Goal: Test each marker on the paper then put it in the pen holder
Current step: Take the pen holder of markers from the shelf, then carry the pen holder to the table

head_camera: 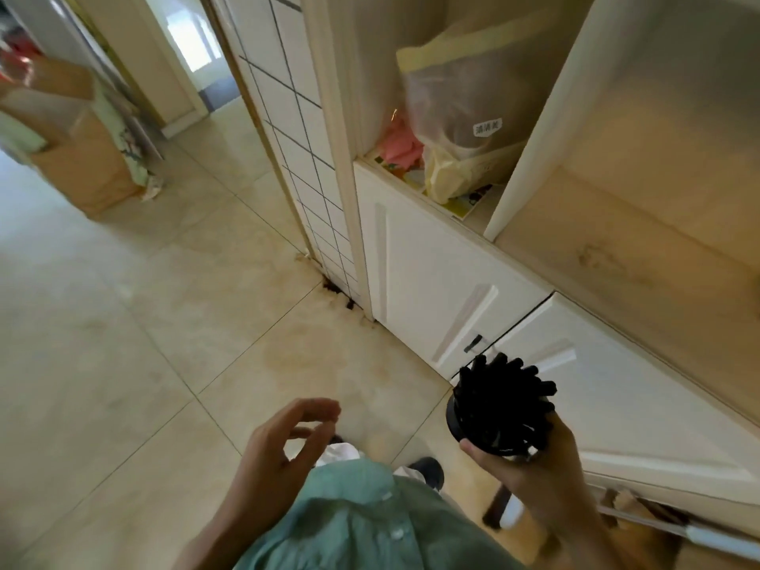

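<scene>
Markers [503,394] are standing packed in the pen holder [479,425], which our right hand [530,466] is gripping above the floor [123,343]; our left hand [279,454] is hanging loosely curled, holding nothing. Tilting could be spilling them; no paper is showing.

Person in a green button-up shirt, bare-armed

The shirt [362,524] was pale green with small white buttons down the front; both forearms were uncovered, and a dark shoe [427,471] with white cloth beside it showed below the hem.
</scene>
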